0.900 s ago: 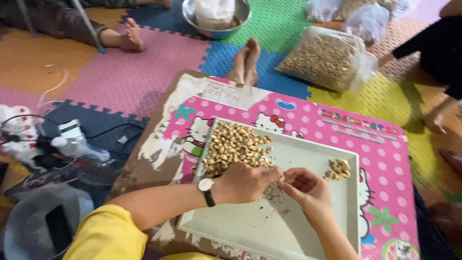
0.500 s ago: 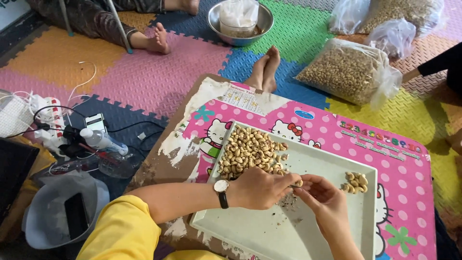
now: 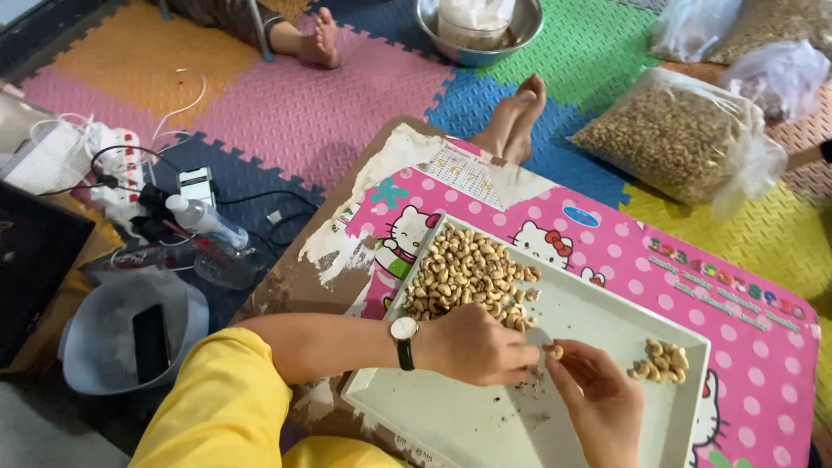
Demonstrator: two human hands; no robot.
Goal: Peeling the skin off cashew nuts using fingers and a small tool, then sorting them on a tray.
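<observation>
Two hands over a white tray [image 3: 485, 425], left hand [image 3: 475, 348] and right hand [image 3: 598, 400] fingers pinching one cashew [image 3: 555, 352], two nut piles in the tray, large pile [image 3: 466, 277] at its far-left corner, small pile [image 3: 660, 361] by its right rim.

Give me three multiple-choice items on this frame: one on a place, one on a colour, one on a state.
1. Where on the white rectangular tray is the small pile of pale peeled nuts?
A. Right side
B. Left corner
C. Off the tray

2. What colour is the sleeve on the left arm?
A. Blue
B. Yellow
C. White

3. What does the right hand have in its grip?
A. Nothing
B. A spoon
C. A single nut

A: the pile lies by the right rim. B: the yellow sleeve covers the upper arm. C: the fingertips pinch one nut beside the left hand.
</observation>
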